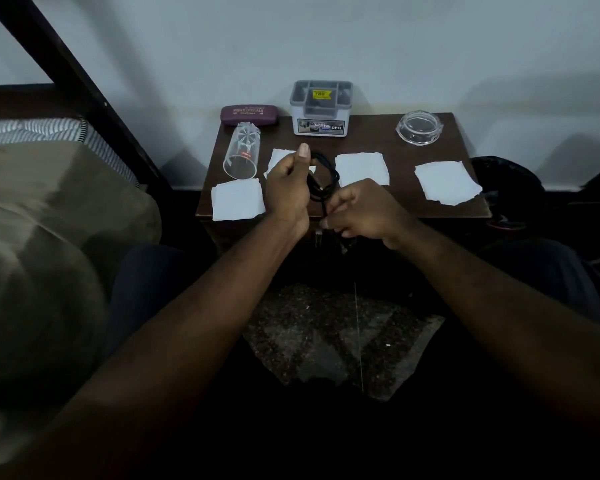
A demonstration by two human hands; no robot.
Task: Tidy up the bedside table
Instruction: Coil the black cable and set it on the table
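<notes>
– Hands first: what do they hold?

– Both hold one black cable [327, 174]. The left hand [288, 188] has its fingers curled around the coiled part, and its thumb stands straight up. The right hand [364, 211] is lower and closer to the person, and its curled fingers pinch the cable just under the coil.

– Where is the cable, exactly?

– It is in the air, above the front middle of the bedside table [378, 147]. The loops are between the two hands. A loose part hangs down below the right hand, in front of the table edge, but it is too dark there to see its end.

– And what lies on the table?

– Four torn white paper pieces: one at the front left corner [238, 199], one partly hidden behind the left hand [279, 159], one in the middle [361, 168] and one at the right [445, 181]. A clear glass [241, 155] lies on its side at the left, its mouth toward the front. Behind it, at the wall, is a maroon spectacle case [249, 114]. A grey organiser box [321, 109] stands at the back middle, and a clear round dish [419, 128] at the back right.

– Anything beside the table?

– A striped mattress [49, 129] is at the left.
</notes>
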